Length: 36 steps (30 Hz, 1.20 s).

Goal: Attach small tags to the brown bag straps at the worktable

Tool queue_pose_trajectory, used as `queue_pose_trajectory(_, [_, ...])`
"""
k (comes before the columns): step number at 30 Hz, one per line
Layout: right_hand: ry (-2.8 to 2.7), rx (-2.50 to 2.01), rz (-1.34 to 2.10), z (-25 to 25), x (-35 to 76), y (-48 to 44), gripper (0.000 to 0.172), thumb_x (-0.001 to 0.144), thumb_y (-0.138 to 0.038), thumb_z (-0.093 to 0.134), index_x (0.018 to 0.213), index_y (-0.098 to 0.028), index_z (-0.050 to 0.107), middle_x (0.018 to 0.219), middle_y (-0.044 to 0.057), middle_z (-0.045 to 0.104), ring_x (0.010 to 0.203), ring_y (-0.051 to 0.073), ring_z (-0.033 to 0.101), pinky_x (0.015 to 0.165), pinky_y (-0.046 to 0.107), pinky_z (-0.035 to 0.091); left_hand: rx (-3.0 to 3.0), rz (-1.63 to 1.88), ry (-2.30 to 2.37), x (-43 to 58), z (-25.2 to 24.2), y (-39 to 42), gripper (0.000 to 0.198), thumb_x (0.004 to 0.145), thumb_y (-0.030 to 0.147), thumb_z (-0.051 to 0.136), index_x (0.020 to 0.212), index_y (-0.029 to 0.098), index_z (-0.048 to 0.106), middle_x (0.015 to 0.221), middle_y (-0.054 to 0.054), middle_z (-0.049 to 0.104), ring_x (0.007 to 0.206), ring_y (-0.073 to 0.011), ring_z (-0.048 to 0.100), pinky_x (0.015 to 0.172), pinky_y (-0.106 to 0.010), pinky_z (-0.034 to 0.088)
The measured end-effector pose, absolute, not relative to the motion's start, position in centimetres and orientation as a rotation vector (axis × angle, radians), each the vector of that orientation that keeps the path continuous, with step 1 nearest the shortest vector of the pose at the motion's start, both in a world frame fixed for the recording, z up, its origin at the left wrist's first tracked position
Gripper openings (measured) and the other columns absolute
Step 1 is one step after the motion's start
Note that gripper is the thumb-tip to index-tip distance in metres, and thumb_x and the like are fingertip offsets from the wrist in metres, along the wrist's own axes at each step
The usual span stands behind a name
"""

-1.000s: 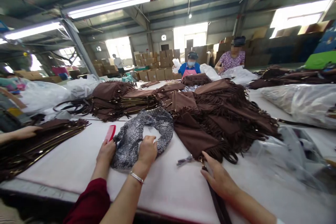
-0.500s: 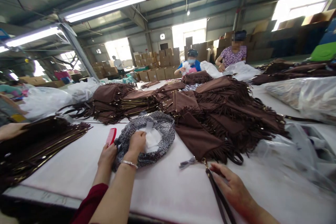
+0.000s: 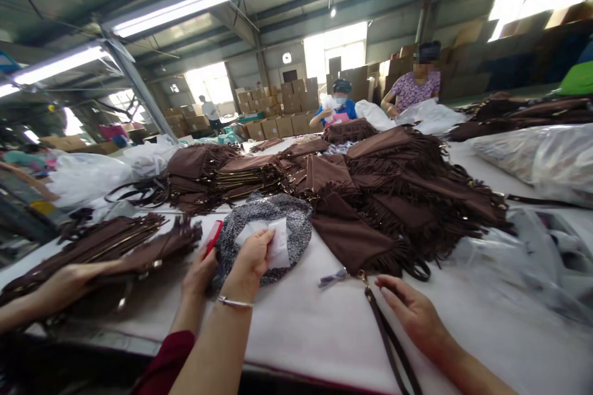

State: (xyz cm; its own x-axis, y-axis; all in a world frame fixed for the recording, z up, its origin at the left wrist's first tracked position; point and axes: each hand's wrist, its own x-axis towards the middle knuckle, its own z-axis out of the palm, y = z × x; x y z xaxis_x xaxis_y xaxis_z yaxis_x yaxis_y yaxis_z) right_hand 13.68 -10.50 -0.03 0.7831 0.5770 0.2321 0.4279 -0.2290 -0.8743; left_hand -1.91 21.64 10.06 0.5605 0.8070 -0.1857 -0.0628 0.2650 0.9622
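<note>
My left hand (image 3: 250, 256), with a bracelet on the wrist, pinches a piece of white paper (image 3: 279, 242) above a grey patterned bag (image 3: 296, 222) lying on the white table (image 3: 306, 327). My right hand (image 3: 410, 311) lies flat on the table with fingers stretched, just right of a dark brown strap (image 3: 386, 339). That strap leads up to a brown fringed bag (image 3: 352, 241). Close beside my left hand, another person's red-sleeved arm (image 3: 199, 271) holds a red comb (image 3: 213, 236).
A big heap of brown fringed bags (image 3: 398, 179) fills the table's middle and back. A co-worker's hand (image 3: 69, 284) rests on a stack of brown bags (image 3: 115, 244) at the left. Clear plastic bags (image 3: 542, 160) lie at the right. Two people work at the far end.
My left hand has taken the white paper and drawn it up from the grey bag. The co-worker's hand at the left has come in over the brown stack. My right hand shifted slightly right.
</note>
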Motion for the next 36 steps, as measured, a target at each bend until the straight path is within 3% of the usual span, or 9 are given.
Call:
queue_pose_trajectory(3, [-0.656,-1.823,0.209,2.4,13.2,-10.3,0.041,0.085,-0.053,0.055,0.100,-0.020,0.074,0.099,0.010,0.075,0.094,0.027,0.069,0.084,0.037,0.058,1.120,0.557,0.722,-1.0,8.4,16.7,0.025,0.072,0.029,0.079,0.082,0.013,0.065,0.068,-0.003,0.066,0.064,-0.0146,0.062,0.061,-0.024,0.052])
queue_pose_trajectory(5, [-0.669,-1.799,0.338,4.2,12.4,-9.8,0.043,0.086,-0.056,0.053,0.091,-0.019,0.073,0.087,0.008,0.073,0.078,0.022,0.066,0.069,0.032,0.055,1.075,0.442,0.658,-0.3,6.7,12.7,0.030,0.067,0.031,0.081,0.084,0.013,0.064,0.070,-0.003,0.067,0.064,-0.0133,0.061,0.062,-0.023,0.051])
queue_pose_trajectory(9, [-0.587,-1.770,0.684,5.7,11.0,-8.6,0.044,0.081,-0.059,0.054,0.066,-0.018,0.061,0.052,-0.001,0.052,0.048,0.012,0.045,0.044,0.024,0.033,1.077,0.265,0.580,0.9,3.2,5.2,0.030,0.066,0.034,0.078,0.080,0.013,0.062,0.068,-0.001,0.064,0.057,-0.0098,0.055,0.053,-0.019,0.043])
queue_pose_trajectory(12, [-0.428,-1.726,0.745,4.9,11.1,-8.8,0.032,0.071,-0.049,0.063,0.062,-0.019,0.055,0.047,-0.006,0.044,0.045,0.010,0.037,0.044,0.024,0.029,1.116,0.149,0.605,1.3,2.2,1.6,0.023,0.073,0.032,0.072,0.075,0.015,0.057,0.062,0.002,0.058,0.053,-0.0086,0.052,0.050,-0.018,0.041])
queue_pose_trajectory(17, [-0.396,-1.838,0.545,2.8,12.7,-10.2,0.019,0.067,-0.034,0.065,0.068,-0.015,0.064,0.059,-0.002,0.058,0.055,0.011,0.047,0.050,0.023,0.036,1.120,-0.087,0.762,1.1,2.8,-0.4,0.010,0.084,0.024,0.060,0.084,0.018,0.052,0.065,0.001,0.061,0.052,-0.0122,0.059,0.049,-0.024,0.049])
queue_pose_trajectory(21, [-0.399,-1.978,0.593,2.0,13.6,-10.2,0.012,0.069,-0.027,0.066,0.067,-0.016,0.062,0.051,-0.005,0.053,0.044,0.008,0.041,0.041,0.020,0.029,1.183,-0.119,0.802,0.7,3.1,-0.7,0.007,0.085,0.020,0.058,0.085,0.016,0.053,0.071,-0.004,0.066,0.054,-0.0125,0.062,0.047,-0.022,0.049])
queue_pose_trajectory(28, [-0.311,-2.043,0.711,2.2,13.7,-10.4,0.012,0.077,-0.023,0.062,0.067,-0.019,0.055,0.035,-0.009,0.041,0.030,0.009,0.038,0.031,0.019,0.023,1.159,-0.146,0.796,-0.6,3.9,0.3,0.010,0.087,0.024,0.058,0.086,0.015,0.054,0.087,-0.010,0.072,0.063,-0.0133,0.068,0.050,-0.019,0.050])
queue_pose_trajectory(33, [-0.294,-2.063,0.717,3.2,13.4,-11.0,0.012,0.077,-0.022,0.062,0.068,-0.019,0.056,0.035,-0.008,0.042,0.030,0.007,0.036,0.030,0.018,0.023,1.135,-0.131,0.821,-1.1,3.9,1.6,0.011,0.087,0.026,0.058,0.088,0.016,0.053,0.089,-0.011,0.071,0.065,-0.0138,0.067,0.052,-0.021,0.051])
queue_pose_trajectory(36, [-0.362,-2.004,0.663,4.2,12.4,-10.6,0.011,0.075,-0.025,0.064,0.069,-0.018,0.059,0.044,-0.007,0.050,0.035,0.008,0.043,0.033,0.018,0.029,1.202,-0.057,0.795,-1.2,3.9,1.7,0.019,0.085,0.034,0.061,0.088,0.016,0.053,0.089,-0.009,0.070,0.063,-0.0127,0.065,0.049,-0.020,0.047])
